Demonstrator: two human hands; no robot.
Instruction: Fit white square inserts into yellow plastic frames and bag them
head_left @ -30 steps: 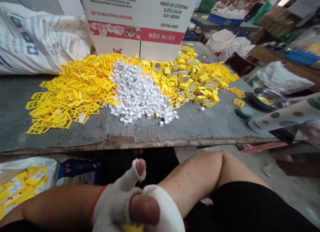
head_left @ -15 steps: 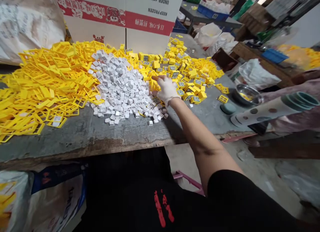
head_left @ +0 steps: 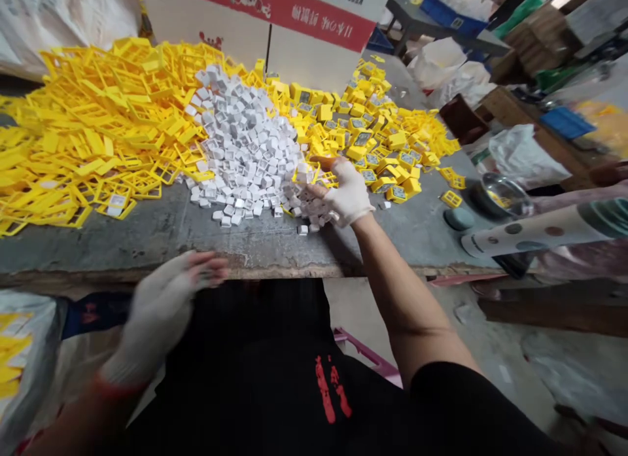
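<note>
My gloved right hand (head_left: 344, 195) scooped white cubes (head_left: 250, 148) near the tabletop's (head_left: 275, 243) front edge, fingers curled around some, while my left hand (head_left: 164, 309) hung open.

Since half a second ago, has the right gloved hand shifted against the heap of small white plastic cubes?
Yes. The right gloved hand has drawn back toward the near edge of the white cube heap, away from the yellow pieces behind it.

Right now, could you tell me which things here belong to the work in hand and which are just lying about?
In hand: right hand, left hand, white cubes, yellow frames, assembled yellow pieces.
Lying about: cardboard box, metal bowl, spotted roll, sack.
</note>
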